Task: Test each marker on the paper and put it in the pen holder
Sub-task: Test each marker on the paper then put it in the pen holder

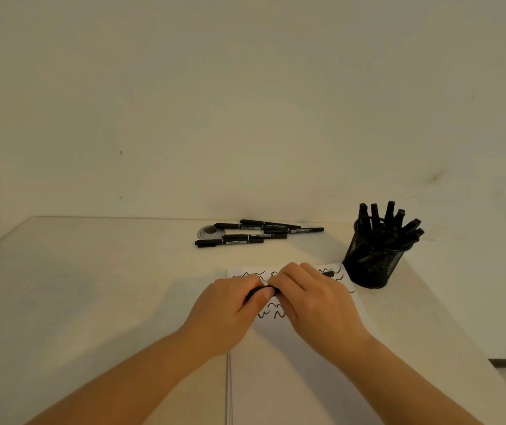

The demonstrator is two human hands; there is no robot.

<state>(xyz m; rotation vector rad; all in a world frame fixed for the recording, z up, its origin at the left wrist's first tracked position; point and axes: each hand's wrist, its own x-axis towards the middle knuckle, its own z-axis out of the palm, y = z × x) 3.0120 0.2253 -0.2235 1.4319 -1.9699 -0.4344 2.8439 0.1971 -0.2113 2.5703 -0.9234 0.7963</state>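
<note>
Paper [276,328] lies under both hands, squiggles already on it; pen holder [371,262] just right. Left hand [227,308] and right hand [316,299] both pinch one marker [260,292] above it, probably working its cap. Pull along the axis, barrel steady, no twisting.

Both bare forearms reached forward and converged at the middle. The left hand [230,305] and right hand [316,299] met fingertip to fingertip, knuckles up, fingers curled, both pinching one marker [259,291] between them.
</note>
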